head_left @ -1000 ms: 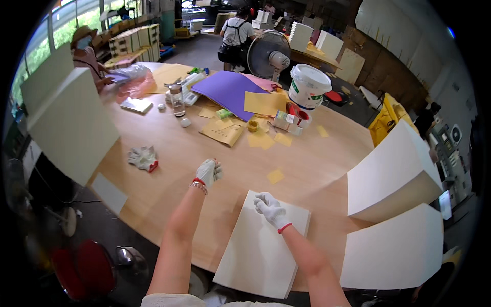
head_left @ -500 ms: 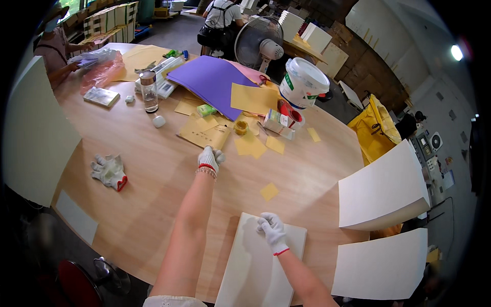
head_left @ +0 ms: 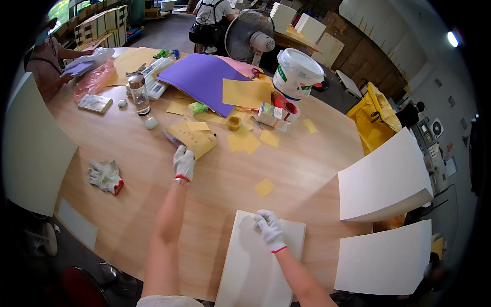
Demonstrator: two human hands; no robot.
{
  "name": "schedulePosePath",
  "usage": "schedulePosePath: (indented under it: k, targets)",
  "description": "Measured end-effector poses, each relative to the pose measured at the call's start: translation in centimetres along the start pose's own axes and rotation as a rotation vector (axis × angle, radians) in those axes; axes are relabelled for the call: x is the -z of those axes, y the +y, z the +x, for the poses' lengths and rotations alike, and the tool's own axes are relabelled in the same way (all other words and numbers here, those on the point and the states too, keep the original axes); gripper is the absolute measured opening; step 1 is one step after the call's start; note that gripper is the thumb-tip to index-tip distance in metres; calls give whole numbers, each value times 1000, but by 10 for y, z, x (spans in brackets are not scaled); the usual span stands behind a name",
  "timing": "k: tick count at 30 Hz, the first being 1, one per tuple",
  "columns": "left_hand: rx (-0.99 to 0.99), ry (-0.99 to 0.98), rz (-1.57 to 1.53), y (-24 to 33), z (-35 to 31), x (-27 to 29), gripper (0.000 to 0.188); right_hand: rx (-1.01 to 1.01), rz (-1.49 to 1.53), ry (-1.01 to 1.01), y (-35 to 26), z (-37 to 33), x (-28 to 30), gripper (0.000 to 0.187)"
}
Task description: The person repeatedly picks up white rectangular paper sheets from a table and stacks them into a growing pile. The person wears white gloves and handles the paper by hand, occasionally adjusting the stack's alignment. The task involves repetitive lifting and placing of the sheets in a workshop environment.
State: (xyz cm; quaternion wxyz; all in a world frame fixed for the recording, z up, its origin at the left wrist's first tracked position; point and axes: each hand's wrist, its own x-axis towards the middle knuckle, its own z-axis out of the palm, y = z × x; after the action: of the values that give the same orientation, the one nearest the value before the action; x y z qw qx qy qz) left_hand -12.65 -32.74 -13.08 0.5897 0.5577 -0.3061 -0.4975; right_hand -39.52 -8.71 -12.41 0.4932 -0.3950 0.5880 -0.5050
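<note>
My left hand [head_left: 184,162], in a white knitted glove with a red cuff, is closed on the near-left edge of a yellow paper sheet [head_left: 200,145] with handwritten marks. That sheet's left side is raised, and a dark purplish area [head_left: 173,138] shows there. A small yellow slip [head_left: 198,126] lies over its far edge. My right hand [head_left: 269,230], gloved the same way, rests on a white stack of paper [head_left: 261,266] near the front. Its fingers are curled together; whatever they may hold is hidden.
Purple sheets [head_left: 199,77], a tape roll [head_left: 233,123], a small box [head_left: 273,116] and a white bucket [head_left: 297,74] stand beyond. A glass bottle [head_left: 139,94] and a loose glove [head_left: 106,176] are at left. White paper stacks [head_left: 383,176] flank the right edge. A person [head_left: 43,71] is far left.
My left hand has moved left and slightly nearer, turning the yellow sheet and lifting its left side. The right hand has barely moved. The whole view has shifted slightly.
</note>
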Motion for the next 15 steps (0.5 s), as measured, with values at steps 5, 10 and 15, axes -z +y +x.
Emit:
schedulePosePath:
  k: [5, 10, 15]
  targets:
    - [-702, -9, 723, 4, -45, 89, 8, 3, 25, -6, 4, 1, 2, 17]
    - [-1470, -252, 1166, 42, -110, 113, 15, -17, -5, -12, -6, 3, -3, 16]
    - [-1269, -668, 1253, 26, -139, 115, 20, -110, -33, -30, -21, 8, -4, 21]
